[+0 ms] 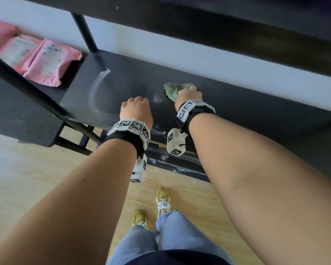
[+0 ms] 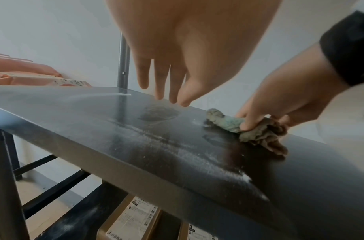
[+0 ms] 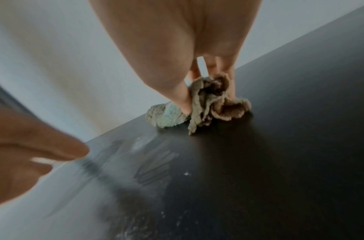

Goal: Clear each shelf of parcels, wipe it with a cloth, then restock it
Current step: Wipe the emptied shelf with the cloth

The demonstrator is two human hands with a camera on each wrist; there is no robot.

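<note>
wiping is the step in hand: the right hand (image 1: 188, 94) clutches the cloth (image 2: 252, 129) on the cleared black shelf (image 1: 237, 111), the left hand (image 2: 168, 78) hovers slack and empty, and the dusty streaks leftward likely want the next pass.

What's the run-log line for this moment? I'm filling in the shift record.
phase: wiping | right hand: grips cloth on shelf | left hand: empty, over shelf | pink parcels: left, adjacent shelf
</note>
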